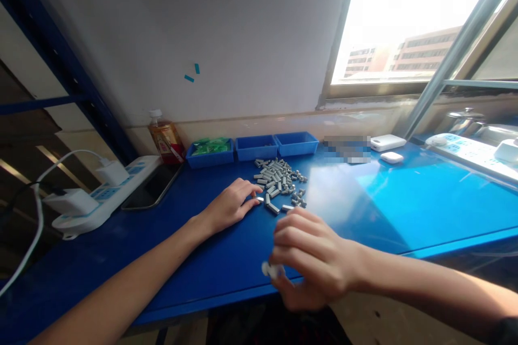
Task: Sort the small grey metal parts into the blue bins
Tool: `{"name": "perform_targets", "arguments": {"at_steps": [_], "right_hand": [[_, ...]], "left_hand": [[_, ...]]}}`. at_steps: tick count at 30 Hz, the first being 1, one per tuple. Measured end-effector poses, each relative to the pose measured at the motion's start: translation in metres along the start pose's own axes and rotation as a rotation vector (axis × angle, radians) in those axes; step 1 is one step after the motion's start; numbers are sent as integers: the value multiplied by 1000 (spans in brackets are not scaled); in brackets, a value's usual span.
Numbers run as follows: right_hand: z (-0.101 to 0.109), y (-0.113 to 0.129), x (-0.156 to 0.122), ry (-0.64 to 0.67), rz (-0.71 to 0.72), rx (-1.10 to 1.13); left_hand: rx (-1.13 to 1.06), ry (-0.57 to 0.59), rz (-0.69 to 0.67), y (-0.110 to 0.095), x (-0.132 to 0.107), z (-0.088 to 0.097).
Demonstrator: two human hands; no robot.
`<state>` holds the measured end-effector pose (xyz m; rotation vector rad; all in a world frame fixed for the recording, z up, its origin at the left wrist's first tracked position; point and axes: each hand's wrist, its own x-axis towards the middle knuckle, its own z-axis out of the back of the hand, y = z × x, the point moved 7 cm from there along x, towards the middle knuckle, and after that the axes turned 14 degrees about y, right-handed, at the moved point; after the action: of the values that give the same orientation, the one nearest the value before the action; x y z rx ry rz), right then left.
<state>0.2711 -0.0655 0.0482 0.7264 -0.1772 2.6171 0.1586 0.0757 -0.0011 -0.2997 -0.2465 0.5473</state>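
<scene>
My left hand (234,202) rests on the blue table at the left edge of a heap of small metal parts (275,175). Its thumb and forefinger close on one short silver metal spacer (260,199). Closer to the table's front edge, my right hand (309,259) is raised, fingers curled in. Between its thumb and fingers is a small pale, shiny part (273,269), blurred, its kind unclear. The heap mixes longer silver spacers with short screw-like pieces (298,198), and a few lie loose just beyond my right hand.
Along the wall stand a blue bin of green packets (211,145) and two more blue bins (257,146) (297,143). At left are a drink bottle (165,137), a phone (152,187) and a power strip (107,191). White devices (387,143) lie at right.
</scene>
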Motion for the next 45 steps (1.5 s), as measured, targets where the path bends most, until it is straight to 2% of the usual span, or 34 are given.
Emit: {"name": "perform_targets", "arguments": {"at_steps": [4,10,14,19,21,24,27,30,33,36,40,45], "right_hand": [[-42,-9,23,160,150,-207],[-87,-7,72,165,126,-183],[-103,2,100,130,159,-151],[-123,-1,124,134,104,-211],[-119,-3,125,106,93,-221],[-94,-8,111,31,117,-215],[-55,-27,80,-55,79,-241],[-27,-66,43,-111,-107,-214],[-24,-95,18,-84,-165,-116],[-29,-106,14,-81,-151,-63],[-33,-107,23,-68,-96,-54],[-29,-102,25,-28,-64,-98]], "left_hand": [[-10,-37,2,2,1,-1],[15,-116,19,18,11,4],[-61,-193,75,31,21,25],[-269,-243,200,58,28,55],[-320,-263,240,65,23,62],[-400,-332,284,61,11,61],[-584,-362,304,40,4,39],[-732,-363,267,15,8,14],[-797,-403,272,4,13,-1],[-874,-420,296,8,14,-9],[-934,-462,304,15,10,-10],[-968,-455,278,16,11,-12]]}}
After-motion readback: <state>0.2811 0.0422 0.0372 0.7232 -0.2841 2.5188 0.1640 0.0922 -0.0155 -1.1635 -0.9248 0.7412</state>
